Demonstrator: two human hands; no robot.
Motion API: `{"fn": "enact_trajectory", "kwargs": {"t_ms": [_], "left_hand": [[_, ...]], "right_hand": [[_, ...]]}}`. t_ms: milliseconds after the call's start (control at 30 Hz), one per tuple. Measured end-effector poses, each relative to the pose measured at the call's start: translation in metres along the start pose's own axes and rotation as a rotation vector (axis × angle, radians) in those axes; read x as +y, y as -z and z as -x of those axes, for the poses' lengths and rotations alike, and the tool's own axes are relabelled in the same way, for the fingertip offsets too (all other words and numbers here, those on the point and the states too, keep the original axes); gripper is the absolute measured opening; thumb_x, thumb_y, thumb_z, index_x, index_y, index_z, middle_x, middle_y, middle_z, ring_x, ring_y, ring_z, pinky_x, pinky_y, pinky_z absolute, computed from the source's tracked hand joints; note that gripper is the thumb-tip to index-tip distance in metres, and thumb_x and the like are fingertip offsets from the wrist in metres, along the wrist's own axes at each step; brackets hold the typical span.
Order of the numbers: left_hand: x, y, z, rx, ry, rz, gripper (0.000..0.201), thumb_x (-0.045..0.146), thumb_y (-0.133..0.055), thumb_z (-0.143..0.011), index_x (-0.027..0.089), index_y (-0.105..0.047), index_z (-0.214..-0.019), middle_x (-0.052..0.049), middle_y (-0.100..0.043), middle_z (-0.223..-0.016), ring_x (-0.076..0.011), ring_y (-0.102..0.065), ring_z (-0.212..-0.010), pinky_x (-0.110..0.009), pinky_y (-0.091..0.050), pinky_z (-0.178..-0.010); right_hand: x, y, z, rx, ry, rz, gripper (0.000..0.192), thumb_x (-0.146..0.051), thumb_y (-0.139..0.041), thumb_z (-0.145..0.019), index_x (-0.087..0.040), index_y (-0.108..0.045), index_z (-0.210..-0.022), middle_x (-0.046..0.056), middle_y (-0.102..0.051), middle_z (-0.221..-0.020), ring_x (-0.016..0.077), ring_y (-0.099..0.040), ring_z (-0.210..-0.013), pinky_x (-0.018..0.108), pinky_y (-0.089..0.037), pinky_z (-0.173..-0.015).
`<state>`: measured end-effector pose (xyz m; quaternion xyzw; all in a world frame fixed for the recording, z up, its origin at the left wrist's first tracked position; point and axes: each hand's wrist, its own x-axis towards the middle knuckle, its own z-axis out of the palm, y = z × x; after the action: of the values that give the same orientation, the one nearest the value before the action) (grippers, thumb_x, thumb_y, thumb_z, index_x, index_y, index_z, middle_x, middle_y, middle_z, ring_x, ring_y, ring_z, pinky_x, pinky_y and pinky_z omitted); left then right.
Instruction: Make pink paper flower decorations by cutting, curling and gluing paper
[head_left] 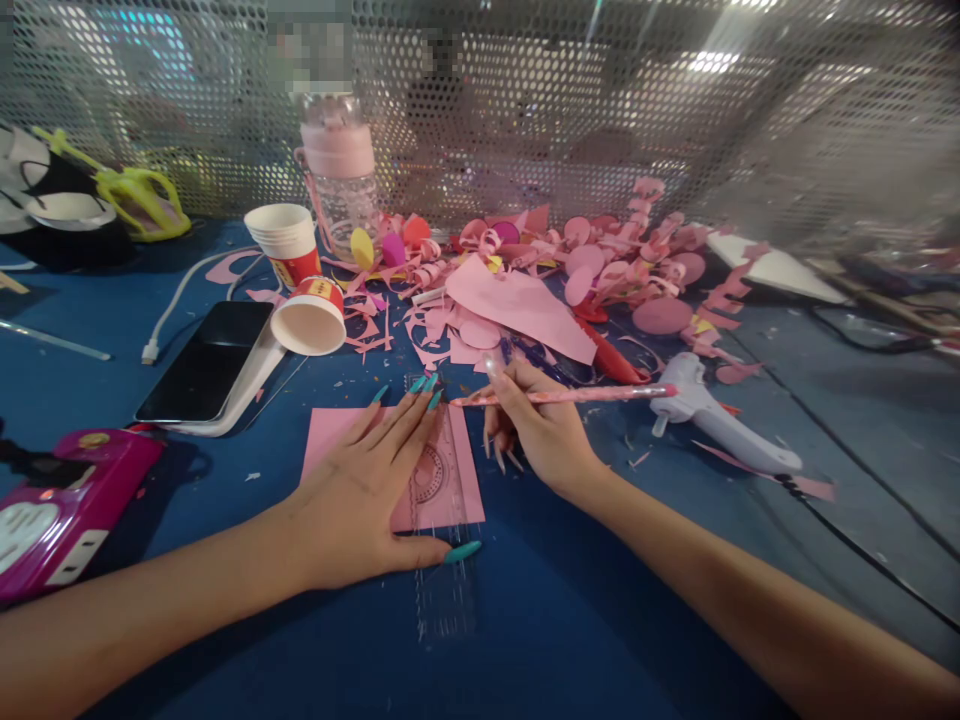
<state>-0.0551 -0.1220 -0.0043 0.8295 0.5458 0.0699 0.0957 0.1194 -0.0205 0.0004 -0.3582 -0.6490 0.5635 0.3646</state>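
A square of pink paper lies on the blue table, with a clear plastic ruler across its right part. My left hand is spread flat over both, its fingers stretched out and its thumb on the ruler's lower part. Between the fingers of my right hand is a pink pencil. Its tip is at the ruler's upper right, close to the paper's top edge; whether it touches the paper I cannot tell.
Pink paper scraps are heaped at the back, by a bottle. Paper cups and a phone lie left, near a magenta power strip. On the right, a glue gun trails its cord.
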Motion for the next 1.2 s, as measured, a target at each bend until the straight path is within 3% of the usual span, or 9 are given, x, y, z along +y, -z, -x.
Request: {"fn": "enact_trajectory", "kwargs": {"t_ms": [1200], "left_hand": [[0.0011, 0.0018, -0.0009, -0.002, 0.002, -0.002, 0.103, 0.074, -0.040, -0.071, 0.015, 0.002, -0.145, -0.015, -0.014, -0.150, -0.0309, -0.014, -0.138, -0.050, -0.012, -0.111]], "right_hand": [[0.0019, -0.0010, -0.0009, -0.044, 0.030, 0.043, 0.041, -0.054, -0.047, -0.083, -0.019, -0.042, -0.063, -0.007, -0.047, -0.043, 0.0040, -0.043, -0.029, 0.014, -0.035, -0.028]]}}
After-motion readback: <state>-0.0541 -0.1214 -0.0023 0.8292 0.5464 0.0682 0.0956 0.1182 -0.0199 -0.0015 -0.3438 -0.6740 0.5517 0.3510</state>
